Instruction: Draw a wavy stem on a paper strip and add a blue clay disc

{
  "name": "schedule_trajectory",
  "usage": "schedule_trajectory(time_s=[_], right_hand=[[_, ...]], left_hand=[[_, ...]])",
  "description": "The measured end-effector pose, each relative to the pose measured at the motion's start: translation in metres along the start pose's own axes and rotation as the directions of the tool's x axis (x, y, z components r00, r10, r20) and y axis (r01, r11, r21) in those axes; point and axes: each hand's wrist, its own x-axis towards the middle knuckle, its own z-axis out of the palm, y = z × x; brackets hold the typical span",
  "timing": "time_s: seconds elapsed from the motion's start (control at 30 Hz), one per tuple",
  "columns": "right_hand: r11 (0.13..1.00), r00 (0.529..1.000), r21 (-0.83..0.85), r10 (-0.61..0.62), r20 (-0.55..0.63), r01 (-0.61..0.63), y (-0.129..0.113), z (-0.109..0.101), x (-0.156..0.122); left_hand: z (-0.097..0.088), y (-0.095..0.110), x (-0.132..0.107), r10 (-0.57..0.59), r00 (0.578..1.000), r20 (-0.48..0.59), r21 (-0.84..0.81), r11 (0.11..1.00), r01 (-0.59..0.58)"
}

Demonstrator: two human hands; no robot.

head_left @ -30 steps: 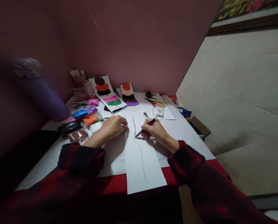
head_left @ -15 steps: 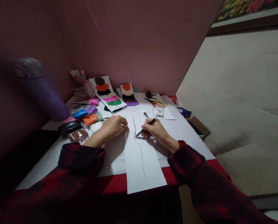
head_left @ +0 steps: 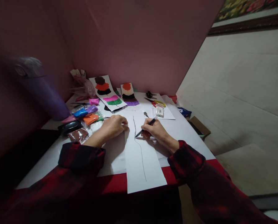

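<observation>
My right hand [head_left: 155, 129] grips a slim black pen [head_left: 145, 128], its tip touching a long white paper strip [head_left: 145, 174]. A thin, wavy dark line [head_left: 141, 157] runs down the strip, thicker along its upper part. On the strip's upper left edge rests my left hand [head_left: 114, 126], fingers curled together against the paper. Its fingertips are partly hidden. The strip's near end hangs past the front edge of the white-covered table [head_left: 188, 140].
Several bagged clay packs [head_left: 91, 119] lie left of my left hand, near a tall purple bottle [head_left: 39, 87]. Painted cards [head_left: 107, 93] lean at the back. Scissors [head_left: 155, 102] and a small white case [head_left: 159, 111] lie beyond my right hand.
The pen tip has stayed at nearly the same spot on the line. Both hands and the paper strip look almost unmoved.
</observation>
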Motion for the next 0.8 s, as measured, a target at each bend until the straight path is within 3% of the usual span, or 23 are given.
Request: schedule_trajectory(time_s=[0.17, 0.37, 0.67, 0.8], right_hand=[[1.0, 0.999, 0.001, 0.0, 0.05, -0.001, -0.0025, -0.0003, -0.0019], [0.999, 1.0, 0.028, 0.016, -0.012, -0.016, 0.0001, -0.0002, -0.0004], [1.0, 0.999, -0.008, -0.012, 0.045, 0.012, -0.0022, 0.0, -0.0025], [1.0, 1.0, 0.02, 0.022, -0.017, -0.022, 0.0005, -0.0008, -0.0009]], left_hand=[[-0.0008, 0.0005, 0.0007, -0.009, 1.0, 0.022, 0.003, 1.0, 0.009], [-0.002, 0.0016, -0.0009, 0.001, 1.0, 0.013, 0.004, 1.0, -0.001], [-0.0031, 0.0031, -0.0008, -0.02, 0.999, 0.028, 0.0, 1.0, 0.02], [-0.0017, 0.0008, 0.0003, -0.009, 1.0, 0.026, -0.025, 1.0, 0.01]])
